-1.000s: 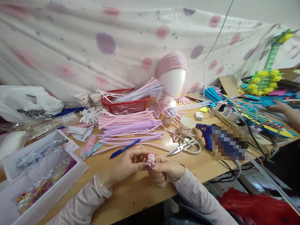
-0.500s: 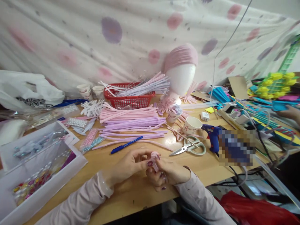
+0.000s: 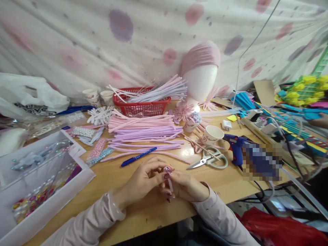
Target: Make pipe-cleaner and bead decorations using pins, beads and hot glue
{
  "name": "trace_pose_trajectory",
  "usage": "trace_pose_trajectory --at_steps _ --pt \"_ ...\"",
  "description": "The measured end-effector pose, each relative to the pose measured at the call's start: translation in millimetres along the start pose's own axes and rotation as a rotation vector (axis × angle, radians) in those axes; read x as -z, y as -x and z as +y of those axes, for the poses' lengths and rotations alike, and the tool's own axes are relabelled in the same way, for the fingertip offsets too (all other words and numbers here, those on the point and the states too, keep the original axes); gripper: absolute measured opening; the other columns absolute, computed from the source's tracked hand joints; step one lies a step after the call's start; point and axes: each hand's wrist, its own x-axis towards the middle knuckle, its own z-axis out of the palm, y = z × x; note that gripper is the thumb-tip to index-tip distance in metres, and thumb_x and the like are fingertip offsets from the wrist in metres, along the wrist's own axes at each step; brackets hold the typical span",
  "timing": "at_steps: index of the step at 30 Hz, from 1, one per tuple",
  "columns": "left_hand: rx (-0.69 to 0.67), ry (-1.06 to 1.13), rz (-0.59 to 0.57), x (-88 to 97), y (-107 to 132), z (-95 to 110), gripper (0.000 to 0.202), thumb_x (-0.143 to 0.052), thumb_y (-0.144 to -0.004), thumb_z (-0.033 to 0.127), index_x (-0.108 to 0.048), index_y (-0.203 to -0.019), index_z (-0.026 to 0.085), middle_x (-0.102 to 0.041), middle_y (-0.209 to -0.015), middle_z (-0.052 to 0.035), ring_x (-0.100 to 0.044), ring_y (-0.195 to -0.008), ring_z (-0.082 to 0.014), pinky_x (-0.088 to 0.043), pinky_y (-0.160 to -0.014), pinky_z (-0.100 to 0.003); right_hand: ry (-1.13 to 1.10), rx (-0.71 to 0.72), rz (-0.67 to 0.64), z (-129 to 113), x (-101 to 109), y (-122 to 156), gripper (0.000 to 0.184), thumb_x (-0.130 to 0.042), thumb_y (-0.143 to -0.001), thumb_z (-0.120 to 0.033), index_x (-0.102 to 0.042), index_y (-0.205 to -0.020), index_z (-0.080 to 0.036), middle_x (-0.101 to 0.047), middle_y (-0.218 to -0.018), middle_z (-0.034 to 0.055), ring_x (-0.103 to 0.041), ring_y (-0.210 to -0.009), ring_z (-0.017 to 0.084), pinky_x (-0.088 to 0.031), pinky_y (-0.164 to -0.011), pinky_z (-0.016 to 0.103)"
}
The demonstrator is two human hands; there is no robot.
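My left hand and my right hand meet above the front of the table. Between their fingertips is a short pink pipe cleaner, its upper part mostly covered by fingers. My left thumb and fingers pinch its top, while my right fingers curl around it from the side. Just beyond my hands lies a blue pen. Behind the pen are rows of purple pipe cleaners and pink pipe cleaners. Scissors rest to the right, blades partly open.
A white box of beads stands at left. At the back are a red basket and a mannequin head. To the right sit a paper cup, a blue glue gun and cables. Another person's hand shows at far right.
My fingers have shifted around the pink piece, closing over its top, and my right fingers have drawn in. The view has moved slightly; the things on the table look unmoved.
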Motion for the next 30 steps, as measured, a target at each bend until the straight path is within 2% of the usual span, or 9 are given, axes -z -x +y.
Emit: trace_pose_trajectory --at_steps 5,7,10,12,15,18,21,26,30 --pt "-0.013 -0.071 0.033 -0.6 2 -3 0.028 -0.057 -0.089 0.042 -0.069 -0.095 0.018 -0.056 -0.098 -0.0066 -0.057 -0.068 -0.012 -0.046 -0.05 -0.02 0.057 -0.02 0.024 1 -2 -4 0.059 -0.064 -0.07 -0.07 -0.063 -0.078 -0.012 -0.058 -0.067 0.002 -0.052 -0.056 0.009 -0.039 -0.052 0.021" --pt "-0.036 -0.11 0.072 -0.3 1 -3 0.028 -0.056 -0.089 0.042 -0.069 -0.092 0.017 -0.056 -0.097 -0.0062 -0.058 -0.074 -0.0135 -0.048 -0.057 -0.022 0.086 0.005 0.077 2 -3 -5 0.057 -0.063 -0.071 -0.071 -0.061 -0.074 -0.014 -0.055 -0.063 -0.0007 -0.048 -0.052 0.008 -0.038 -0.049 0.021" --pt "-0.104 -0.214 0.128 1.9 0 -2 0.028 -0.055 -0.091 0.039 -0.07 -0.083 0.016 -0.057 -0.091 -0.0052 -0.057 -0.084 -0.0161 -0.047 -0.076 -0.026 0.164 0.035 0.16 3 -1 -5 0.054 -0.057 -0.077 -0.069 -0.057 -0.068 -0.016 -0.051 -0.056 -0.0028 -0.046 -0.048 0.009 -0.038 -0.046 0.022" --pt "-0.121 -0.239 0.155 4.3 -1 0 0.029 -0.055 -0.091 0.039 -0.071 -0.081 0.017 -0.058 -0.087 -0.0043 -0.056 -0.086 -0.0166 -0.045 -0.081 -0.027 0.191 0.074 0.194 4 1 -2 0.054 -0.054 -0.08 -0.069 -0.057 -0.071 -0.016 -0.052 -0.053 -0.0023 -0.047 -0.048 0.01 -0.039 -0.047 0.022" --pt "-0.094 -0.206 0.166 7.7 -2 0 0.027 -0.057 -0.09 0.039 -0.074 -0.086 0.019 -0.063 -0.083 -0.0034 -0.058 -0.083 -0.0165 -0.044 -0.082 -0.029 0.114 0.202 0.282 1 4 2 0.043 -0.061 -0.081 -0.06 -0.06 -0.084 -0.017 -0.058 -0.056 -0.0018 -0.05 -0.049 0.01 -0.039 -0.05 0.023" --pt "-0.038 -0.096 0.128 8.5 -4 -1 0.025 -0.06 -0.088 0.04 -0.076 -0.088 0.02 -0.068 -0.083 -0.0031 -0.059 -0.076 -0.0154 -0.046 -0.072 -0.027 0.047 0.318 0.352 -5 5 6 0.032 -0.067 -0.082 -0.048 -0.063 -0.083 -0.016 -0.063 -0.061 0.0002 -0.055 -0.056 0.011 -0.042 -0.057 0.024" --pt "0.026 0.051 0.126 7.0 -5 -4 0.024 -0.065 -0.084 0.04 -0.077 -0.086 0.02 -0.07 -0.083 -0.0038 -0.058 -0.07 -0.0143 -0.046 -0.061 -0.024 0.014 0.405 0.326 -9 3 9 0.024 -0.07 -0.081 -0.039 -0.068 -0.082 -0.015 -0.066 -0.067 0.0027 -0.059 -0.065 0.012 -0.044 -0.064 0.024" --pt "0.119 0.183 0.237 8.0 -6 -3 0.028 -0.078 -0.07 0.042 -0.075 -0.077 0.015 -0.071 -0.073 -0.0054 -0.06 -0.067 -0.0157 -0.048 -0.062 -0.025 0.004 0.466 0.214 -9 -2 12 0.027 -0.063 -0.087 -0.04 -0.071 -0.098 -0.017 -0.069 -0.081 0.0055 -0.062 -0.076 0.016 -0.047 -0.069 0.028" --pt "0.133 0.108 0.249 9.1 -8 2 0.032 -0.077 -0.069 0.045 -0.071 -0.072 0.014 -0.068 -0.067 -0.0042 -0.059 -0.064 -0.0152 -0.048 -0.065 -0.027 0.264 0.501 0.225 -6 -4 11 0.028 -0.06 -0.089 -0.042 -0.071 -0.098 -0.018 -0.069 -0.077 0.0049 -0.063 -0.069 0.016 -0.047 -0.067 0.032"
